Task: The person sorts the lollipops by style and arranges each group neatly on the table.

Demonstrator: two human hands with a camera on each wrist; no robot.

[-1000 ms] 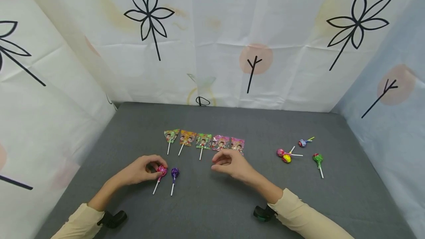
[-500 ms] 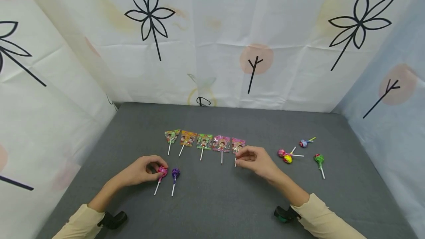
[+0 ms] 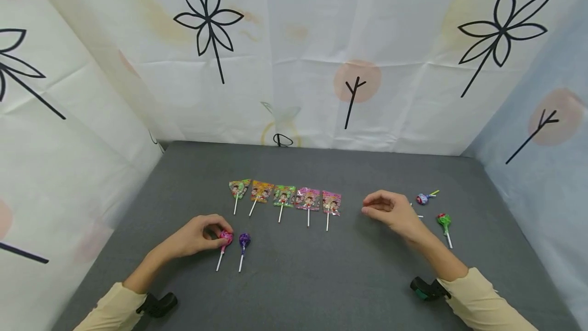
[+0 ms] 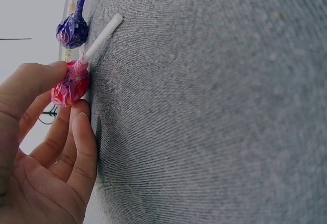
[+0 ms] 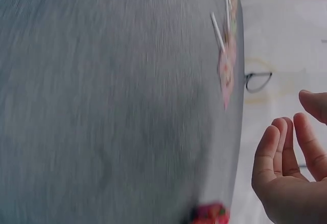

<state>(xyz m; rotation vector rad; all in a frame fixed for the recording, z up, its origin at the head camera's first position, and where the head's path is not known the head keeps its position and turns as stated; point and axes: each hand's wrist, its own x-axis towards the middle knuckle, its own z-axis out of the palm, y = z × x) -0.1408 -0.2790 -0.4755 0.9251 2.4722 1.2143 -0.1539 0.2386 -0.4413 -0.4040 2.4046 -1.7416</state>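
Note:
On the grey table my left hand point(image 3: 202, 235) pinches the head of a pink lollipop point(image 4: 73, 83) between thumb and fingers. The white stick points toward me. Just right of it lies a purple lollipop point(image 3: 244, 240), also visible in the left wrist view beyond the pink one. My right hand point(image 3: 397, 214) hovers over the right half of the table, fingers loosely bent and holding nothing. Right of that hand lie a green lollipop point(image 3: 444, 220) and a blue one point(image 3: 422, 199). Part of the small pile there is hidden behind the hand.
Several flat-wrapped lollipops stand in a row farther back, from a green one point(image 3: 239, 188) at the left to a pink packet point(image 3: 332, 202) at the right. A printed cloth wall point(image 3: 303, 24) encloses the table's back and sides.
My right hand has moved right, away from the row of flat lollipops toward the loose ones, uncovering the two pink packets. My left hand stays on the pink lollipop.

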